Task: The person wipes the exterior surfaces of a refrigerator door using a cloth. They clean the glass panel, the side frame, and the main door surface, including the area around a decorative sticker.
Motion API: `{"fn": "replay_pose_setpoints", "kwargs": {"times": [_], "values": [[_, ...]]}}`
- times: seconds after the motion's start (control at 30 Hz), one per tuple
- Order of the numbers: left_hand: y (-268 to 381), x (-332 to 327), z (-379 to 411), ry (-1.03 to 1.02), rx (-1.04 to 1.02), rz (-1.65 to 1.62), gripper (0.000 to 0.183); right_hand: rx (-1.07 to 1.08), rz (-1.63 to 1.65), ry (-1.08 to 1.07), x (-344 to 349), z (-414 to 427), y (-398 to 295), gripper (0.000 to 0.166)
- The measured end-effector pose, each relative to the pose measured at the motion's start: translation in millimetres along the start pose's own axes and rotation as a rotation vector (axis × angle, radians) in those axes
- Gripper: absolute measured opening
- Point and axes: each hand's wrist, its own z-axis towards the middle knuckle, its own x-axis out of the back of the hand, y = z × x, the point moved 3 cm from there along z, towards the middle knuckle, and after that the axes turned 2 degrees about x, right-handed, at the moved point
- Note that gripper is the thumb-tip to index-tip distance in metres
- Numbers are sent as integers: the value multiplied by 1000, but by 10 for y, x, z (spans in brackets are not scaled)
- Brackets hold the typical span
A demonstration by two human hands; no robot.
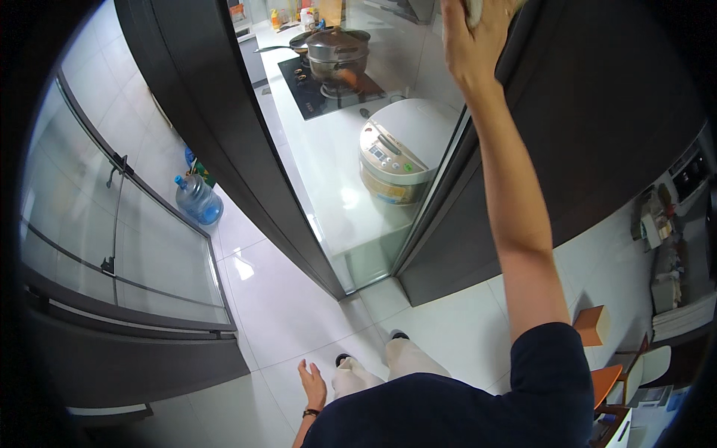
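My right arm reaches up to the top right, where my right hand (483,42) is shut on a pale cloth-like thing (474,10), mostly cut off by the picture's edge. The hand is beside the dark frame of a glass door panel (392,241). Low at my left side hangs my left hand (313,385), holding nothing, its fingers apart. Through the glass, a large white rice cooker (409,145) shows on a white countertop (330,162). Behind it, a metal steamer pot (338,50) stands on a black gas hob (311,103).
Another dark-framed glass door (162,241) stands at the left. Near it, a blue water jug (199,200) is on the tiled floor (280,302). At the right are an orange stool (591,326), a chair (652,364) and a cluttered shelf (666,263).
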Motion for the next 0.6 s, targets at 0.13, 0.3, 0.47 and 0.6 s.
{"fn": "replay_pose_setpoints", "kwargs": {"times": [0.13, 0.3, 0.47, 0.6], "values": [[633, 189, 123, 84, -97, -71, 48, -255, 80, 80, -148, -1186, -45, 58], [1005, -9, 91, -17, -172, -96, 42, -795, 155, -40, -183, -3396, -604, 60], [1802, -449, -154, -355, -283, -174, 34, -1938, 635, 24, 343, -4189, -1435, 46], [3035, -916, -308, -495, -656, -152, 61, -2218, 1011, 44, 967, -3884, -1845, 45]]}}
